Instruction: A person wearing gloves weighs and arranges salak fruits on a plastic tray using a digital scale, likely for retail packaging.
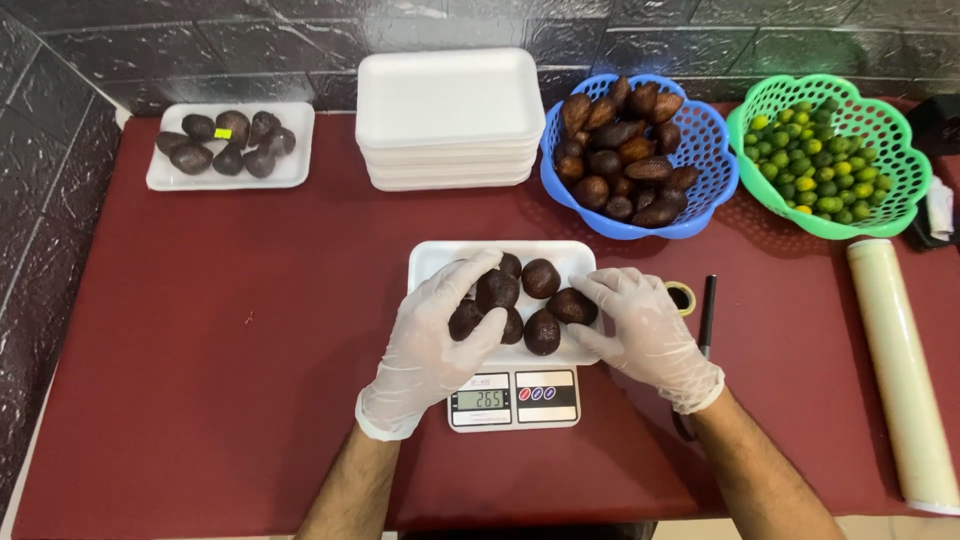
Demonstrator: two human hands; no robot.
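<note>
Head view, biggest first: dark red table (200, 330) against a black tiled wall. Roll of cling film (900, 370) lies along the right edge. Blue basket (718, 190) of brown scaly fruit and green basket (905, 150) of small limes sit at the back right; stack of white foam trays (450, 110) back centre. Filled tray (290, 170) back left holds dark fruit with one small yellow-green sticker on top (only label on any pack; too small to read anyway).

Centre: white foam tray (435, 258) on a kitchen scale (513, 398), display lit, coloured round buttons beside it. Dark fruit (541, 278) piled in that tray, about seven showing.

Left hand (440, 325), gloved, fingers spread and curled over the left fruits, touching them; can't tell if it actually grips one. Right hand (645, 330), gloved, fingers apart, tips against the rightmost fruit and the tray's right edge.

Risks as I judge them: any hand weight on the fruit or tray skews the scale reading. Tray overhangs the scale on both sides, so a push at one edge could tip it and roll fruit onto the table. Tape roll (682, 297) and black pen (706, 305) sit just beside the right hand, easy to knock.
</note>
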